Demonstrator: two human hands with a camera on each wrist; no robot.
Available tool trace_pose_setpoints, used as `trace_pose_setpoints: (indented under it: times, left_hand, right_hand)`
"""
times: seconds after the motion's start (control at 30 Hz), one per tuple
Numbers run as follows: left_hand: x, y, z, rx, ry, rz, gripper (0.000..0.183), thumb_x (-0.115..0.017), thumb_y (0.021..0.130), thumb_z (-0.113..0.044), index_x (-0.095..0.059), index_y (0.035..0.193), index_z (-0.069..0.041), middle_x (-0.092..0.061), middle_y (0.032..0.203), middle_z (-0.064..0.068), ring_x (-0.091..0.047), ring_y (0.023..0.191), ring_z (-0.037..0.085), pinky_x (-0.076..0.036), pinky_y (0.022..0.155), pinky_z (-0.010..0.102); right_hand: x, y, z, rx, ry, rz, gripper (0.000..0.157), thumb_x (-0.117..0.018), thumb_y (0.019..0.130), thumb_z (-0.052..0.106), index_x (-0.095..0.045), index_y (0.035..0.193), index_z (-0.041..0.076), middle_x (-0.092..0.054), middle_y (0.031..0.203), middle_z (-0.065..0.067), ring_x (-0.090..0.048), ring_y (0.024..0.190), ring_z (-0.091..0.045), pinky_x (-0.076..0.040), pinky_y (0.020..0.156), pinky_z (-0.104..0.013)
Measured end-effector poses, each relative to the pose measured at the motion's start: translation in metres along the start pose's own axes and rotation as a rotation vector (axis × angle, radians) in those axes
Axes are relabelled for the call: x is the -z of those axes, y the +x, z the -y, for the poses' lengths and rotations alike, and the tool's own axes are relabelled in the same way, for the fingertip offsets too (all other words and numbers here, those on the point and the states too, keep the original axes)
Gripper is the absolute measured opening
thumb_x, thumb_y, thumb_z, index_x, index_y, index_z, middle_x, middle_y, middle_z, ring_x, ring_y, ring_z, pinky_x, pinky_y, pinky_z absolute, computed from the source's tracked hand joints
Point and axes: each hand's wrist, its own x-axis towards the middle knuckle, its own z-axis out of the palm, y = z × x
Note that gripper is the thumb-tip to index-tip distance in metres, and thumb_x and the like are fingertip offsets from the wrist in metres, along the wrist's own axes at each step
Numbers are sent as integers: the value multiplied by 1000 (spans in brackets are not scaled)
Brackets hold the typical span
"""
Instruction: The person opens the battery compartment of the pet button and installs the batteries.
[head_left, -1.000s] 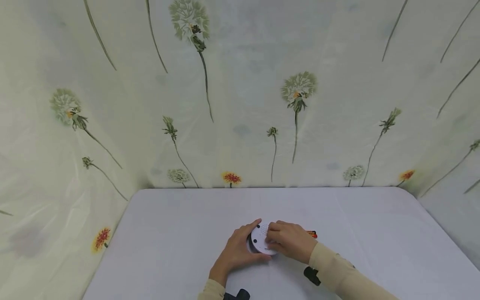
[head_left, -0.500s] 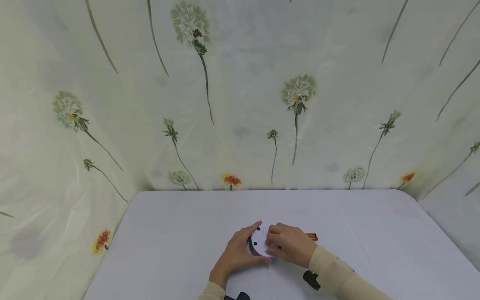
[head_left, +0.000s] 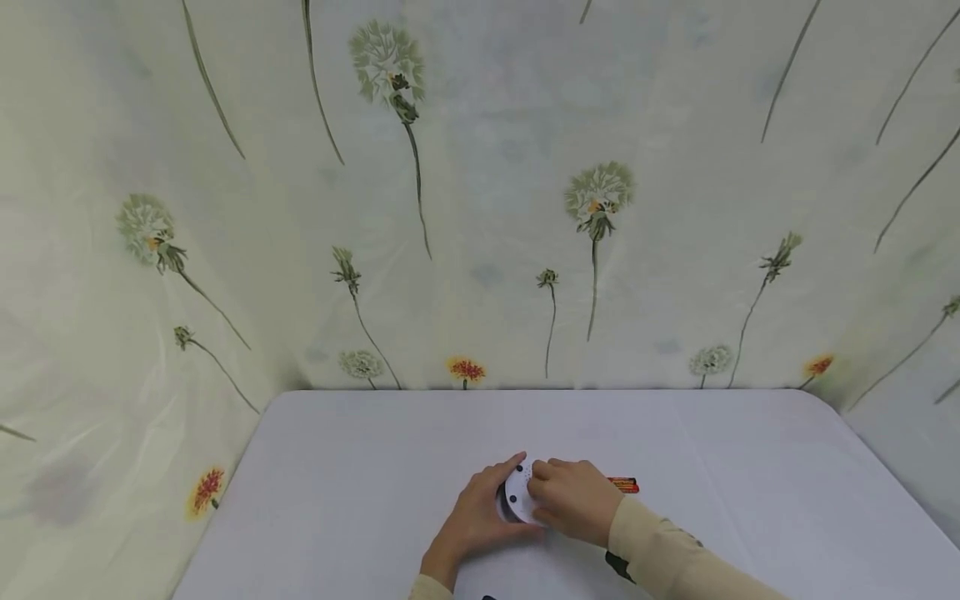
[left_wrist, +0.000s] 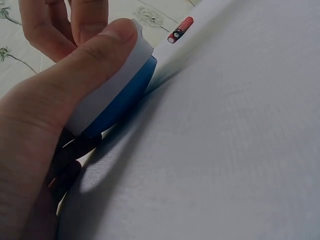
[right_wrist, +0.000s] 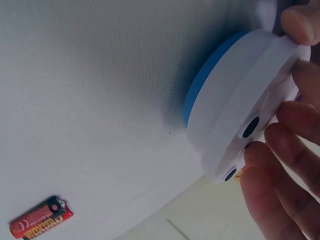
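Observation:
A round white plastic device (head_left: 517, 493) with a blue underside (left_wrist: 125, 102) tilts on its edge close over the table. Its upturned white face carries dark round feet (right_wrist: 250, 127) and a patch of small holes. My left hand (head_left: 480, 512) grips it by the rim, thumb on the near side and fingers on the far side. On the face lie the bent fingers of my right hand (head_left: 577, 496), and a fingertip sits in a recess by the rim. The right hand covers much of that face in the head view.
Two red-and-black batteries (head_left: 624, 484) lie side by side just right of my right hand. The white-covered table (head_left: 360, 467) ends at the back against a flower-printed curtain (head_left: 480, 208). Dark wrist gear shows beneath the right sleeve (head_left: 667, 546).
The head view has tipped up a little, so everything sits lower in it. My right hand has shifted slightly over the face and now hides more of it; the left hand keeps its grip.

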Motion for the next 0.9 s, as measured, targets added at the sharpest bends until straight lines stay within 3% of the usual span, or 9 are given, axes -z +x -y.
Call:
trace_pose_setpoints:
  times: [0.2, 0.33, 0.7, 0.9]
  left_hand:
    - [-2, -1, -1, -17, 21, -26, 90, -74, 69, -62, -38, 145, -29, -54, 135, -6, -52, 115, 13, -43, 93, 37]
    - [-2, 0, -2, 10, 20, -25, 89, -75, 68, -60, -39, 144, -30, -53, 136, -5, -52, 116, 15, -43, 94, 38]
    - [0, 1, -3, 35, 20, -12, 89, -78, 67, -56, -40, 143, -29, -54, 136, -3, -52, 117, 17, -43, 96, 40]
    - [-2, 1, -3, 61, 21, 2, 89, -79, 67, -54, -38, 143, -32, -53, 136, -4, -51, 119, 16, -42, 97, 41]
  right_hand:
    - [3, 2, 7, 28, -145, 37, 18, -73, 77, 30, -69, 83, 13, -58, 80, 2, -53, 63, -9, -43, 46, -23]
    - [2, 3, 10, 56, -217, 55, 20, -73, 77, 31, -70, 84, 12, -58, 82, 1, -54, 65, -10, -45, 47, -24]
    - [-4, 2, 12, 79, -275, 45, 22, -73, 78, 33, -71, 82, 12, -54, 79, 2, -47, 59, -8, -43, 46, -23]
    - [-7, -1, 13, 61, -244, -1, 19, -73, 77, 30, -70, 80, 11, -56, 78, 2, -48, 59, -8, -44, 48, -23]
